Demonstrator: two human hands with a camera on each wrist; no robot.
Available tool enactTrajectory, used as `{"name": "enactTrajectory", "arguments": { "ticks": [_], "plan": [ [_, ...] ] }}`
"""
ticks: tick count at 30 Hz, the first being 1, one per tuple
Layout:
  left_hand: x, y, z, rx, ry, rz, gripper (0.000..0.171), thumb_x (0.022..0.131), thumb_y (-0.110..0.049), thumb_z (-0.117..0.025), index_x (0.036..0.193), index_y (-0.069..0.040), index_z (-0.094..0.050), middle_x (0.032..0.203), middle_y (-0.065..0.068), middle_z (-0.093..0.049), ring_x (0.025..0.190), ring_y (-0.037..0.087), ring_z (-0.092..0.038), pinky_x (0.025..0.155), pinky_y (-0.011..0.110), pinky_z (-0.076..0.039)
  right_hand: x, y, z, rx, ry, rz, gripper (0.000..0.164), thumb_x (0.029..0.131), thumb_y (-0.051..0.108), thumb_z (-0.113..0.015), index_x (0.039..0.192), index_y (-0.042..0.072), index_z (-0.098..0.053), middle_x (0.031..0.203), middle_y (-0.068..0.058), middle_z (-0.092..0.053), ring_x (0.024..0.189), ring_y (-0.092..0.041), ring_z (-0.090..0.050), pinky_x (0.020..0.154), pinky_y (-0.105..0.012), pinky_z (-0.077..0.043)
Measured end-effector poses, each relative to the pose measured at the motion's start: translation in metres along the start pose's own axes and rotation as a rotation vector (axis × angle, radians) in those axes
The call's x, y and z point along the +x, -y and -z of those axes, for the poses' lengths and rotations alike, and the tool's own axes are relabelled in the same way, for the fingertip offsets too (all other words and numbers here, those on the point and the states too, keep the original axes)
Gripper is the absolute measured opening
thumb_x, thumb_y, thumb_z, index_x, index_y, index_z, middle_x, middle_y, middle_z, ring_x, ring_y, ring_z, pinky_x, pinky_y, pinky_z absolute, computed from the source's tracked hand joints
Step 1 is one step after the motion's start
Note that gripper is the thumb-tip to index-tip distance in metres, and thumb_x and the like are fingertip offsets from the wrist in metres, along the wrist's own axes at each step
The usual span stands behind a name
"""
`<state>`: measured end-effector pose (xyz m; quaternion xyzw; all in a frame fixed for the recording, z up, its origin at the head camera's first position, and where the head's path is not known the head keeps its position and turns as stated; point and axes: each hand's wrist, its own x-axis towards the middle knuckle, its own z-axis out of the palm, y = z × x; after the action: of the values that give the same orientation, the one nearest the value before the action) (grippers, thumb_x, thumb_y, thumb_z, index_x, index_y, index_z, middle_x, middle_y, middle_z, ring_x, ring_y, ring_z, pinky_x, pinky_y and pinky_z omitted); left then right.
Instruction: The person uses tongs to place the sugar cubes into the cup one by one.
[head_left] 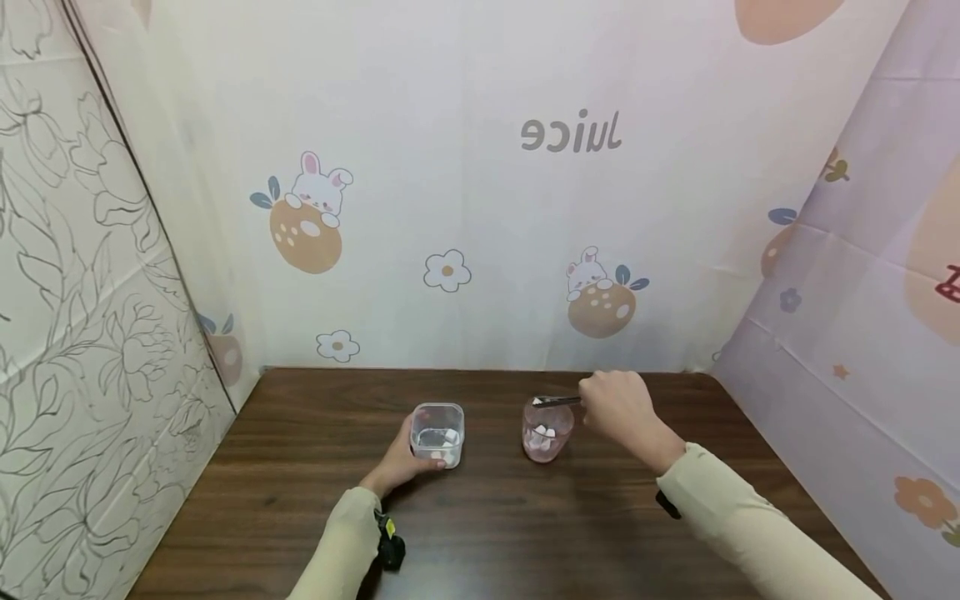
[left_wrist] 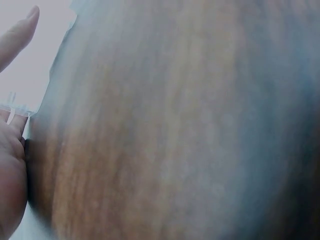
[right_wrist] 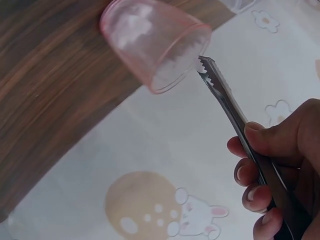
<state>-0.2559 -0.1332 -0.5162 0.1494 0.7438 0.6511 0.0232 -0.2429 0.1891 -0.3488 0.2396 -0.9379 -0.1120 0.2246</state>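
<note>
My left hand (head_left: 399, 463) grips a clear square plastic container (head_left: 438, 417), its thumb across the near side. A few white cubes (head_left: 450, 437) lie inside. Further right stands a pink see-through cup (head_left: 556, 422) with several white cubes (head_left: 542, 435) at its bottom. My right hand (head_left: 621, 414) holds metal tongs (head_left: 561, 401), their serrated tips at the cup's rim. Something small and white shows at those tips in the head view. The right wrist view shows thumb and fingers wrapped round the tongs (right_wrist: 234, 116), beside the cup (right_wrist: 145, 37). The left wrist view catches only part of the container (left_wrist: 35, 60).
Both vessels stand on a dark brown wooden table (head_left: 480, 533). A printed cloth (head_left: 450, 200) with rabbits, fruit and flowers hangs behind its far edge. More cloth hangs at the left and right sides.
</note>
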Motion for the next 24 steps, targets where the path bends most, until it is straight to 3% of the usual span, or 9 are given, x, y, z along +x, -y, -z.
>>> {"name": "enactTrajectory", "arguments": {
  "ticks": [7,17,21,24],
  "plan": [
    [0.0,0.0,-0.001,0.013,-0.007,-0.004,0.096,0.059,0.003,-0.078,0.134,0.004,-0.018,0.132,0.028,-0.029,0.118,0.044,-0.029,0.096,0.053,-0.02,-0.007,-0.009,-0.009,-0.037,0.037,0.004,0.027,0.054,0.021,-0.079,0.05,0.015,-0.054,0.045,0.003,-0.046,0.036,-0.012,-0.036,0.033,-0.029,-0.031],
    [0.001,0.002,-0.004,0.017,-0.019,-0.038,0.1,0.057,0.001,-0.079,0.135,0.006,-0.016,0.13,0.031,-0.03,0.115,0.046,-0.03,0.096,0.055,-0.019,-0.006,-0.008,-0.031,-0.084,0.003,0.052,0.027,0.051,0.017,-0.08,0.05,0.012,-0.054,0.044,0.0,-0.043,0.036,-0.011,-0.034,0.033,-0.028,-0.029],
    [0.004,0.008,-0.004,0.002,-0.031,-0.044,0.103,0.055,0.001,-0.08,0.136,0.003,-0.017,0.128,0.03,-0.032,0.114,0.045,-0.031,0.097,0.055,-0.018,-0.003,-0.005,-0.036,-0.103,-0.046,0.098,0.032,0.048,0.021,-0.082,0.047,0.013,-0.051,0.044,-0.001,-0.045,0.036,-0.011,-0.035,0.033,-0.029,-0.031],
    [0.008,0.018,-0.003,0.043,-0.056,-0.038,0.109,0.053,-0.006,-0.083,0.138,-0.006,-0.015,0.129,0.024,-0.034,0.114,0.041,-0.035,0.096,0.053,-0.021,0.0,-0.001,-0.038,-0.114,-0.073,0.122,0.035,0.051,0.019,-0.081,0.044,0.014,-0.047,0.042,-0.002,-0.043,0.036,-0.01,-0.034,0.033,-0.028,-0.03]
  ]
}}
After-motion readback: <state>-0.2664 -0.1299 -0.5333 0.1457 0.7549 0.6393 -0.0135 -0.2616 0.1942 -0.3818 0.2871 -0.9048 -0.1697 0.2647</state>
